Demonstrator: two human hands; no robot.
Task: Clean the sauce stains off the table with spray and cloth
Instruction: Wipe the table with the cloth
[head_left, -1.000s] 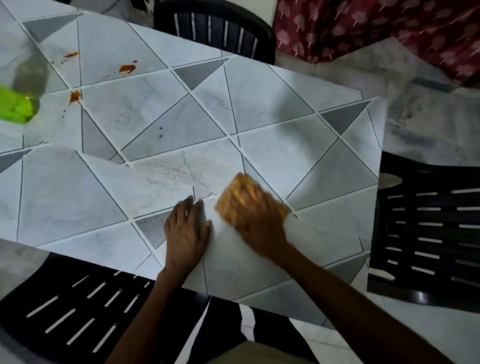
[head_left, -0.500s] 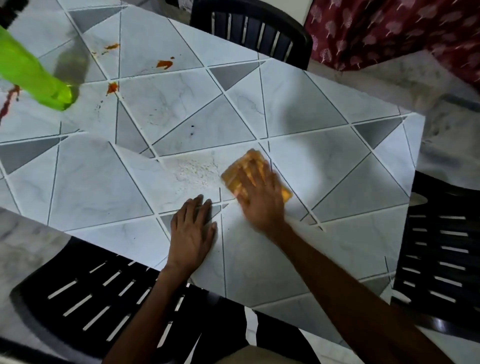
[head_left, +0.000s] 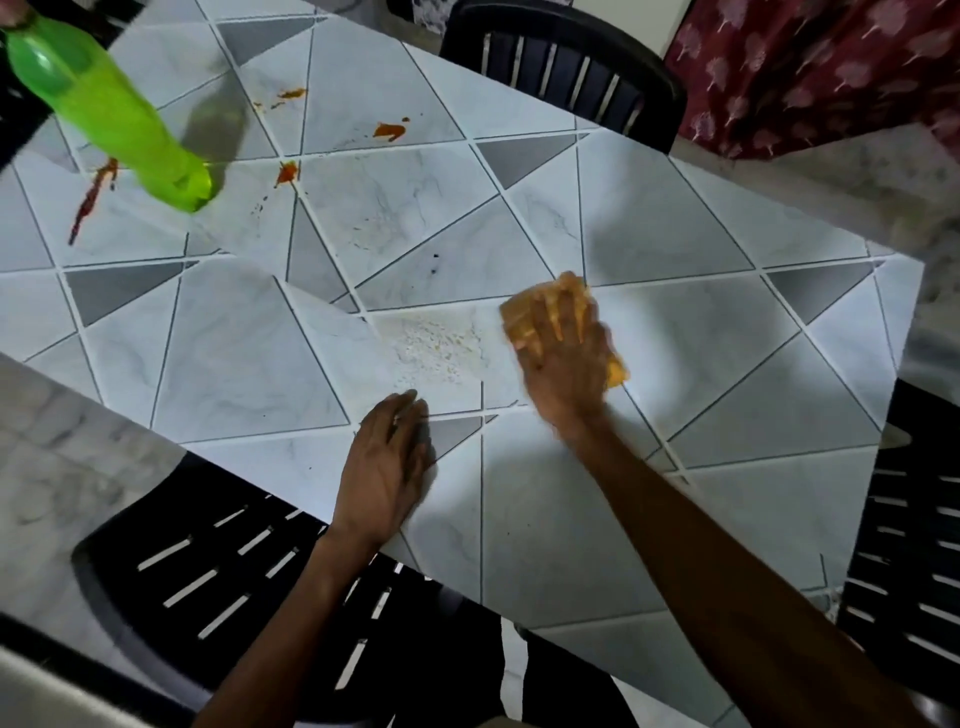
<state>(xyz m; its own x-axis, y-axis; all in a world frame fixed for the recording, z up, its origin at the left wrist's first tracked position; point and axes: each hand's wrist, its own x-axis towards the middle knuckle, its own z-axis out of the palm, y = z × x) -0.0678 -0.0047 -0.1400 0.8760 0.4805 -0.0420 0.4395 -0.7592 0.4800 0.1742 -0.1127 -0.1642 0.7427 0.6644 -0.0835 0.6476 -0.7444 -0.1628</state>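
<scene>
My right hand (head_left: 563, 358) presses an orange cloth (head_left: 519, 317) flat onto the grey triangle-patterned table (head_left: 701, 322). Just left of the cloth lies a wet, speckled patch (head_left: 434, 343). My left hand (head_left: 387, 467) rests palm down on the table near its front edge, fingers together, holding nothing. A green spray bottle (head_left: 111, 117) stands at the far left of the table. Red-orange sauce stains lie around it: a long streak (head_left: 91, 200) to its left, a blob (head_left: 287, 171) to its right, and further blobs (head_left: 390, 130) behind.
Black plastic chairs stand around the table: one at the far side (head_left: 561, 62), one at the right (head_left: 914, 519), one under my arms (head_left: 218, 561). A red patterned fabric (head_left: 810, 67) hangs at the top right. The floor is marble.
My right hand has slid the cloth away from me and to the right over the table. My left hand stays planted. The view has shifted, bringing the bottle and stains further in.
</scene>
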